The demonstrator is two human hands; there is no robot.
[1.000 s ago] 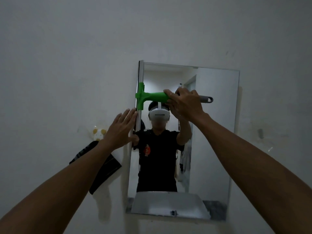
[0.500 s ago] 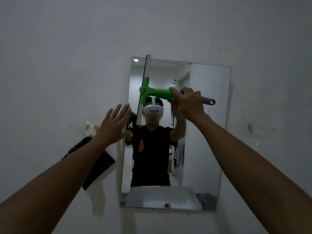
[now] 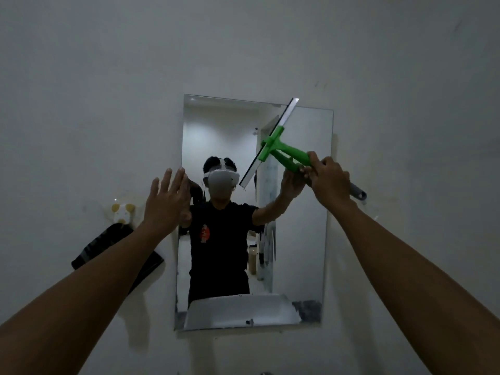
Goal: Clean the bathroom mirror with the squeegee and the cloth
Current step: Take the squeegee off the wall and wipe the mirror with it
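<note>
The right hand (image 3: 328,182) is clenched around the handle of the green plastic squeegee (image 3: 281,147), fingers wrapped where the green grip meets the grey tail end that pokes out to the right of the fist. The left hand (image 3: 167,201) is flat and empty, fingers spread, held up at the left edge of the frameless rectangular wall mirror (image 3: 303,239); whether the palm actually presses the wall or the glass I cannot tell from here.

The squeegee's long metal-backed blade is tilted, its top end reaching just past the mirror's upper edge and its lower end pointing down and left toward the middle of the glass. It sits over the upper right part of the mirror, up and to the right of the open hand and well apart from it.

Tilted like that, I'd expect only part of the rubber edge to bear on the glass, so a pull could leave streaks or skip a strip. The top tip overhanging the edge could catch the rim or scrape the painted grey wall (image 3: 108,77).

A dark cloth (image 3: 94,247) hangs from a small pale hook (image 3: 123,212) on the wall, down and left of the open hand, near that forearm and untouched. Smeary marks show on the right of the glass
</note>
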